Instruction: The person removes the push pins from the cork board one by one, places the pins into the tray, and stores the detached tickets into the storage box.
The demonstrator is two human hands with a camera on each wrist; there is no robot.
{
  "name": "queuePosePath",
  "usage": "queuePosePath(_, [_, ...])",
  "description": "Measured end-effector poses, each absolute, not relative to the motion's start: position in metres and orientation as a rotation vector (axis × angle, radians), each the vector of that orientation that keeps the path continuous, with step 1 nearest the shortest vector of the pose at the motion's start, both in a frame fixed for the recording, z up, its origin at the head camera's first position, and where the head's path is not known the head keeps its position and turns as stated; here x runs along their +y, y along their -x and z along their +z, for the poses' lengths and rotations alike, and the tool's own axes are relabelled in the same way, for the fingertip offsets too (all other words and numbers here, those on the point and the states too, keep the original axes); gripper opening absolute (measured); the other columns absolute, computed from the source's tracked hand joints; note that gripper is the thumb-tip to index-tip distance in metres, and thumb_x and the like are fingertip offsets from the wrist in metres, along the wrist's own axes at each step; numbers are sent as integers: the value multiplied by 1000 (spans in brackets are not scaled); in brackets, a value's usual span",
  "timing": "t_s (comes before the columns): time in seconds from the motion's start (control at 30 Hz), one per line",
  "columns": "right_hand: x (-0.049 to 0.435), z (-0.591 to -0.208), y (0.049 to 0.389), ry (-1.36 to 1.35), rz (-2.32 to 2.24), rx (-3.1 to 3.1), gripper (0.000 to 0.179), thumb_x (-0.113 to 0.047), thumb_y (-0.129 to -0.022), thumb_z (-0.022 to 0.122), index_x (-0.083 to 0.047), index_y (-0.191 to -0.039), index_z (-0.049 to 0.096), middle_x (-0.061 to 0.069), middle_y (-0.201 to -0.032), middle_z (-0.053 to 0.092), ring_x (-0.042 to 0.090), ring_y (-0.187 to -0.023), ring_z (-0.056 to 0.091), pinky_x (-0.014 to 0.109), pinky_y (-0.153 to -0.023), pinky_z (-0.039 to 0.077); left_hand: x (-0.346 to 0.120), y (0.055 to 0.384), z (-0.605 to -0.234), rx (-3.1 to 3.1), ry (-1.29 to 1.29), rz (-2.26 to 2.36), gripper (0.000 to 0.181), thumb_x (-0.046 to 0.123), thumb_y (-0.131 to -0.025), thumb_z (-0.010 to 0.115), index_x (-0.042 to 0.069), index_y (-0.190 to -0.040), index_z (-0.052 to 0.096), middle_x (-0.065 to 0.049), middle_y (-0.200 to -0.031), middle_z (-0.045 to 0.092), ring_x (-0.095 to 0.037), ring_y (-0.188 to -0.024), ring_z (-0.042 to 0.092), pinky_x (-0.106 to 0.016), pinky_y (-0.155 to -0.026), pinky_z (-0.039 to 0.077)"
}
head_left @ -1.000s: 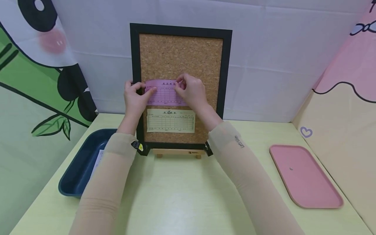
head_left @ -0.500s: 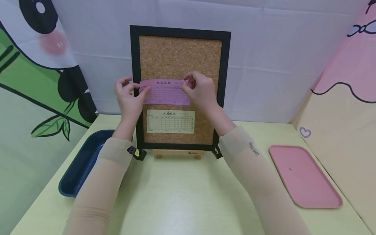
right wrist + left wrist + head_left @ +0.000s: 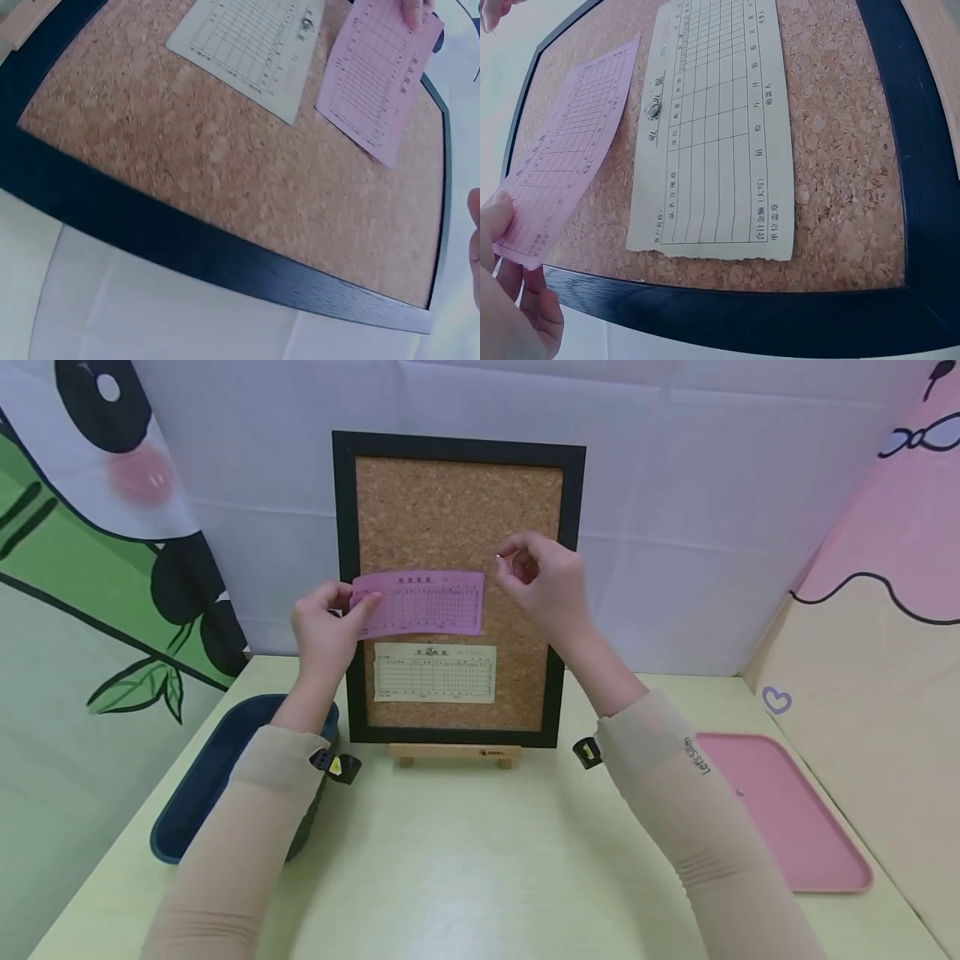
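The pink receipt slip point(image 3: 431, 604) at left is headed 收款收据. On the far corkboard point(image 3: 457, 510), the pale green receipt slip point(image 3: 435, 673) carries 品名及规格, 合计金额(大写) and 单位盖章; its serial number is too faint. The right sleeve point(image 3: 675, 777) reads "LetsSlim". The logo on the wooden easel point(image 3: 427, 751) is illegibly small.

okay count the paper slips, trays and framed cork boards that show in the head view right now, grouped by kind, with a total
Paper slips: 2 (purple slip, pale slip)
Trays: 2 (blue tray, pink tray)
Framed cork board: 1
Total: 5
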State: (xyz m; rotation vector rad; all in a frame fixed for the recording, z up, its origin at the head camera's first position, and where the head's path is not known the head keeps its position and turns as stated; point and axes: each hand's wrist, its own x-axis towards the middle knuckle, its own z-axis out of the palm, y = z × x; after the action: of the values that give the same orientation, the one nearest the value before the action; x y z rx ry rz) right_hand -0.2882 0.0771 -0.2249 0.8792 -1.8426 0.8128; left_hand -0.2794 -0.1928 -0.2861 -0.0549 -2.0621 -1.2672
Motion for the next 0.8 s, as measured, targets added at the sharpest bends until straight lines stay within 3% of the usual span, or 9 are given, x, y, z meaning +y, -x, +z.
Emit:
queuePosePath(0.37, [114,-211,265,-926,749,-1780,10,-5,-85,60,4,-86,65,11,-64,58,11,-54,47,15,-55,39,-192,263,-282,-2080,117,-1296,38,41,-80,73,4,-88,67,1,-72,61,-10,-62,51,-13,-53,41])
queuePosePath(0.8, [161,-212,239,-788,814,-1788,7,-2,-79,66,3,-84,67,10,-61,56,8,-56,45,10,-57,38,-190,236,-269,-2199,61,-1340,44,45,-80,70,5,-97,68,-4,-84,65,-11,-71,57,-12,-63,48])
